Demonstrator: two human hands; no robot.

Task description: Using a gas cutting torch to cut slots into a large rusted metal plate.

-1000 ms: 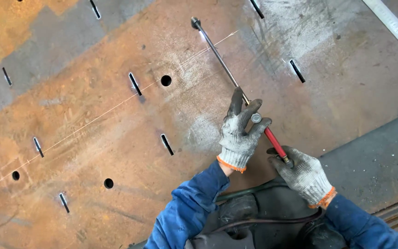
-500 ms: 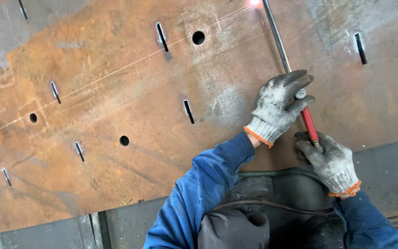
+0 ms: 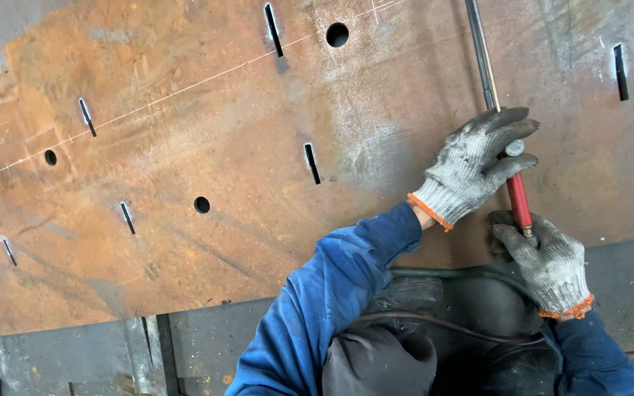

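both gloved hands clamp a long cutting torch (image 3: 511, 172) over a rusty steel plate (image 3: 185, 183). left hand (image 3: 471, 169) wraps the shaft where the red grip meets the thin metal tube, fingers closed round it. right hand (image 3: 548, 264) grips the red handle's lower end, closed tight. the tube runs up out of frame, tip not visible. step looks like guiding the torch along the plate near the chalk line (image 3: 185, 89); next move likely needs a steady slide with both grips kept firm. hoses (image 3: 434, 323) trail by the lap.
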